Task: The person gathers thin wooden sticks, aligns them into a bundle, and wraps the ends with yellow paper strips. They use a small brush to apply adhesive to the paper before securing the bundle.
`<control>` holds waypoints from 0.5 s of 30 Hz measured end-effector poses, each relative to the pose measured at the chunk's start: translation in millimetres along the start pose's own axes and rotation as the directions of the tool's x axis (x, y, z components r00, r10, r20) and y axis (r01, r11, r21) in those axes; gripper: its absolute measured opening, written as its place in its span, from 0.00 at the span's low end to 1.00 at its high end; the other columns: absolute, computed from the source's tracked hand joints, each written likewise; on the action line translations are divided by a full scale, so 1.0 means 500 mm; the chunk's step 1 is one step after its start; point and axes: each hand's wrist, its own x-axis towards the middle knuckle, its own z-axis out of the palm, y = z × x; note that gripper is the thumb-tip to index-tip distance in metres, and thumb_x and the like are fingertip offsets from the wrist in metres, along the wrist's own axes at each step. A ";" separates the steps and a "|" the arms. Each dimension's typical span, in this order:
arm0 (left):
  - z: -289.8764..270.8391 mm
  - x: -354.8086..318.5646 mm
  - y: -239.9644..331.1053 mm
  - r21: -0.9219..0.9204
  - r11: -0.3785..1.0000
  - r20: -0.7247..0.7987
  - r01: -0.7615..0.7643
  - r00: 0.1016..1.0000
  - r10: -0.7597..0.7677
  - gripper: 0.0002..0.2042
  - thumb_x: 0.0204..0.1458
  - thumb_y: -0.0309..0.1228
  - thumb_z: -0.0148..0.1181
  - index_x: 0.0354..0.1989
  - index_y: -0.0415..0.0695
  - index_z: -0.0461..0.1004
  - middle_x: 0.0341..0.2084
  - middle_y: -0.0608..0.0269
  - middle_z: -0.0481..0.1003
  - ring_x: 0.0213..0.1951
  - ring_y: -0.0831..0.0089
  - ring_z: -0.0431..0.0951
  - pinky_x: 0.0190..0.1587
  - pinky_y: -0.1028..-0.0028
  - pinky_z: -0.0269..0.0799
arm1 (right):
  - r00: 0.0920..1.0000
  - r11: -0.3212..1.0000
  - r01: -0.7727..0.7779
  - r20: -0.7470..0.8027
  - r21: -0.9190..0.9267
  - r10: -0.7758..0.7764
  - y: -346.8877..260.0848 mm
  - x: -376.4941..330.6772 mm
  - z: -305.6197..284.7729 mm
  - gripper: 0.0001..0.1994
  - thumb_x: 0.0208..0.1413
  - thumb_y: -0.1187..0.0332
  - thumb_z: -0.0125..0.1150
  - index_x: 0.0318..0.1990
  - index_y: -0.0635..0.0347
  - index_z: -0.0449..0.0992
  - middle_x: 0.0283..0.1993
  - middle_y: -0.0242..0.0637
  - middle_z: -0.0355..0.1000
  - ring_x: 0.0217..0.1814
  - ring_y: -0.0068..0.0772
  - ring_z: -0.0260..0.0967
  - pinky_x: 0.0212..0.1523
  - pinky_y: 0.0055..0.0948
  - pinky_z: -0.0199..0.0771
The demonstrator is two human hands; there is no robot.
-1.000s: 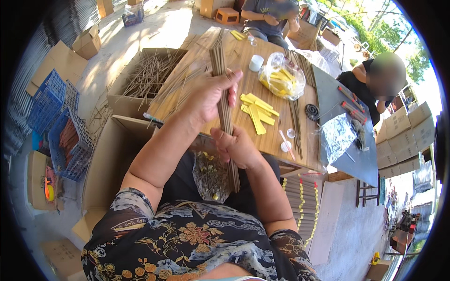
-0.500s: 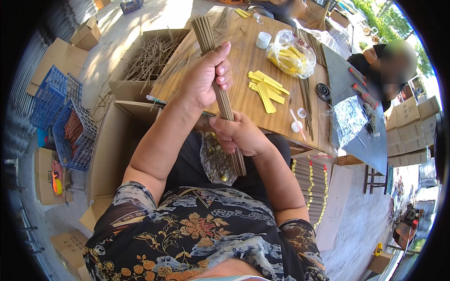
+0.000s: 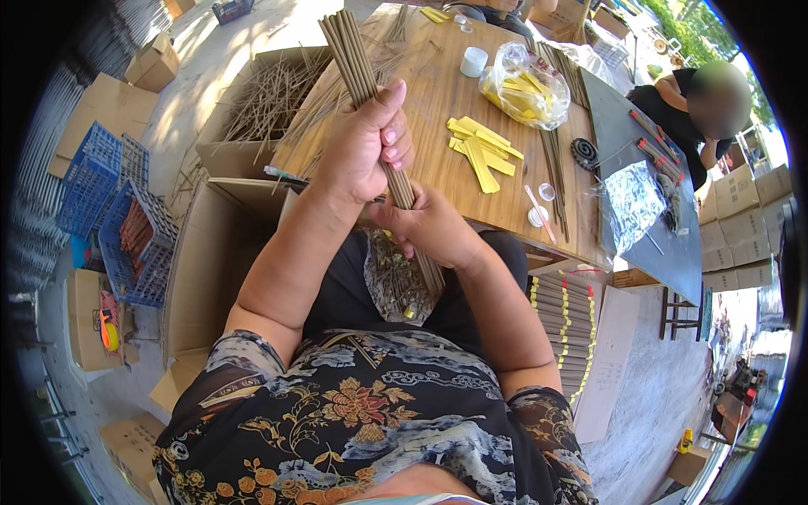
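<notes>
Cardboard box left of wooden table, full of loose thin sticks | blue crates on floor, reddish sticks inside one | clear bag on table, stuffed with yellow strips | stick bundle upright over lap, left hand fingers clamped round middle, right hand pinching lower end

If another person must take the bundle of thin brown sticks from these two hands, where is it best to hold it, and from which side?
Probably the free upper part of the bundle of sticks, above the left hand, coming from the far, table side. It juts out bare there, while the middle is wrapped by the left hand and the lower part by the right hand. Close all around so the loose sticks stay together.
</notes>
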 end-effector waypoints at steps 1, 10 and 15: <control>-0.006 0.004 0.012 -0.059 0.998 0.103 0.031 0.994 -0.025 0.14 0.53 0.40 0.51 0.19 0.48 0.62 0.08 0.76 0.57 0.09 0.85 0.55 0.11 0.83 0.51 | 0.992 0.993 -0.091 0.097 0.080 0.083 -0.010 -0.004 -0.006 0.09 0.51 0.69 0.54 0.24 0.62 0.66 0.16 0.30 0.63 0.13 0.18 0.59 0.15 0.19 0.61; 0.020 -0.003 -0.003 0.200 0.975 -0.242 -0.099 0.959 0.148 0.12 0.53 0.37 0.52 0.20 0.50 0.63 0.09 0.75 0.60 0.10 0.85 0.56 0.12 0.83 0.53 | 0.909 0.889 0.239 -0.232 -0.390 -0.346 0.039 0.022 0.018 0.11 0.53 0.65 0.54 0.24 0.58 0.64 0.13 0.25 0.59 0.09 0.15 0.54 0.10 0.17 0.55; -0.013 0.002 0.024 -0.120 0.993 0.133 -0.018 0.991 0.034 0.09 0.55 0.34 0.48 0.23 0.47 0.63 0.08 0.76 0.56 0.09 0.86 0.55 0.11 0.84 0.51 | 0.990 0.991 -0.060 0.135 0.122 0.043 0.008 -0.005 0.000 0.10 0.53 0.64 0.54 0.26 0.59 0.63 0.14 0.26 0.60 0.11 0.15 0.55 0.12 0.16 0.55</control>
